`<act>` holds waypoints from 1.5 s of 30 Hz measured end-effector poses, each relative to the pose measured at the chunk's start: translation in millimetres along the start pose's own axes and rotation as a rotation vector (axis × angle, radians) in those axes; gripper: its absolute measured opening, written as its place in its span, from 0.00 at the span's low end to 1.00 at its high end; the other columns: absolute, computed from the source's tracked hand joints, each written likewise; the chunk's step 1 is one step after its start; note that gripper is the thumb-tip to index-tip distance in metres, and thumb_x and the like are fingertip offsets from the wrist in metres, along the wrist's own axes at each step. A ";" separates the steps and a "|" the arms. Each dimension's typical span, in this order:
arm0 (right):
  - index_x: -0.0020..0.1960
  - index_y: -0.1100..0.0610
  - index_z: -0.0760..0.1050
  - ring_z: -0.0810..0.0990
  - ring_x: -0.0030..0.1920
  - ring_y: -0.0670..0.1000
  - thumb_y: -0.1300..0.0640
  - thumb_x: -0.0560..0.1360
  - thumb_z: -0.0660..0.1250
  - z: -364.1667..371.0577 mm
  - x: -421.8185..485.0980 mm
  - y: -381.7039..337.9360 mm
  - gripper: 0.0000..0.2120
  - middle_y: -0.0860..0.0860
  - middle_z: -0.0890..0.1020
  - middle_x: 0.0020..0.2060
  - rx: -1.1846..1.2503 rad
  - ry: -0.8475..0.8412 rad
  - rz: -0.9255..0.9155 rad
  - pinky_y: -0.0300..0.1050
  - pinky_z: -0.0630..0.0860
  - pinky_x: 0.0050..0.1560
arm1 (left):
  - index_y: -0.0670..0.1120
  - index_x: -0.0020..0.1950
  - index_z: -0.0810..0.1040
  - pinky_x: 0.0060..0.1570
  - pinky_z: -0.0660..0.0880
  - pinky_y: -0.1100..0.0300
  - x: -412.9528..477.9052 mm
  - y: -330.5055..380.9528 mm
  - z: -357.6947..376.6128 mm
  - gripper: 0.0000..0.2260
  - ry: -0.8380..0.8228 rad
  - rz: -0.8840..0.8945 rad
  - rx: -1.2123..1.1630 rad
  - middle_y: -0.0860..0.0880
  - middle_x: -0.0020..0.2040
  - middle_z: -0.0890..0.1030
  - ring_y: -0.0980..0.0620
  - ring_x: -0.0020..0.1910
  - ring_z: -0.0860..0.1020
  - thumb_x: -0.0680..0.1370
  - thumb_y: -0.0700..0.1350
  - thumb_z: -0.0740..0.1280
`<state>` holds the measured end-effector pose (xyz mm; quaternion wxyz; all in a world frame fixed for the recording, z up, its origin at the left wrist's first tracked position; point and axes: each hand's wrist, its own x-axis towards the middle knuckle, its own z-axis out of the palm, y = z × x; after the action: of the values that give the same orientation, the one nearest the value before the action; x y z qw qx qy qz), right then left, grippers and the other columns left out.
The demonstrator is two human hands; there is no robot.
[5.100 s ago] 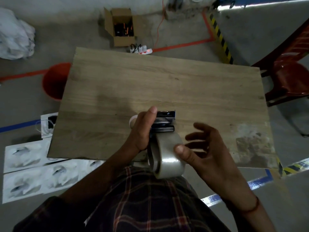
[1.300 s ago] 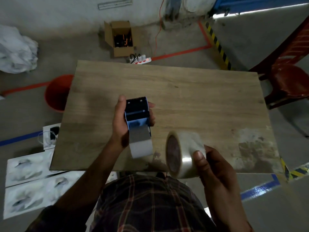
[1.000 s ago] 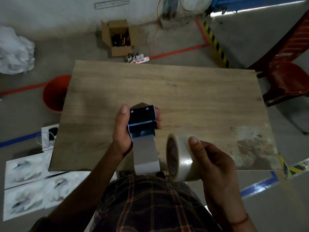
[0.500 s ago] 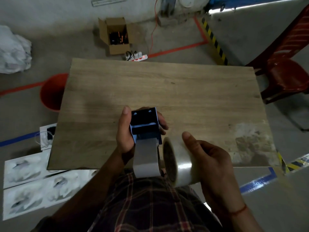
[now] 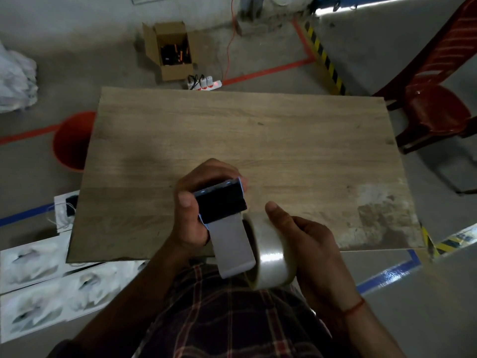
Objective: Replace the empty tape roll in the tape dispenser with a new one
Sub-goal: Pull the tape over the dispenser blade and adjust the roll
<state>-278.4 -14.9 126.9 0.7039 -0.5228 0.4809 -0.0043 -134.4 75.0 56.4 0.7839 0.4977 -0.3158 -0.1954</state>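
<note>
Now, above the near edge of the wooden table (image 5: 258, 140), you bring the clear tape roll (image 5: 273, 257) up against the tape dispenser (image 5: 222, 202). Your left hand (image 5: 189, 220) is wrapped round the dispenser's dark head, thumb on the near side and fingers curled over the far edge. Its grey plate points down toward your checked shirt. Your right hand (image 5: 317, 251) grips the roll round its outer band, thumb laid along the top.

A little over a second ago the roll hung well apart on the right, its open core turned toward the dispenser. Since then you have closed the gap, and the roll's rim now sits just beside the grey plate, seemingly touching it. The dispenser has tilted too, so the toothed blade that showed then is out of sight.

That reads as the loading step under way, with the roll lined up but not yet seated. Whether the core has met the hub is hidden behind the plate. Threading the tape end up to the blade would still be left. No empty roll is in view.
</note>
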 end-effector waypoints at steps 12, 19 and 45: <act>0.44 0.62 0.83 0.84 0.50 0.67 0.31 0.60 0.72 2.7 5.1 -3.4 0.34 0.63 0.85 0.44 -0.076 0.020 -0.054 0.71 0.78 0.52 | 0.38 0.42 0.83 0.33 0.71 0.44 1.3 9.8 7.9 0.36 0.103 0.116 0.071 0.37 0.45 0.74 0.33 0.36 0.74 0.79 0.67 0.50; 0.41 0.60 0.82 0.83 0.46 0.66 0.30 0.63 0.70 6.2 2.1 -6.0 0.31 0.62 0.84 0.40 -0.124 0.082 -0.155 0.69 0.79 0.49 | 0.36 0.41 0.81 0.36 0.71 0.52 1.0 10.3 8.8 0.38 0.064 0.112 0.150 0.37 0.44 0.74 0.36 0.36 0.75 0.80 0.67 0.49; 0.56 0.62 0.81 0.85 0.51 0.60 0.43 0.72 0.71 -5.8 15.8 -11.4 0.24 0.58 0.86 0.51 -0.134 -0.317 0.097 0.54 0.79 0.51 | 0.35 0.43 0.74 0.32 0.74 0.52 1.8 -21.6 -3.9 0.30 0.109 -0.140 0.287 0.40 0.36 0.77 0.44 0.35 0.79 0.80 0.63 0.53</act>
<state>-268.3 -32.4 124.8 0.7338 -0.5387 0.3880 0.1440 -130.2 67.2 36.2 0.7051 0.6351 -0.2622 -0.1753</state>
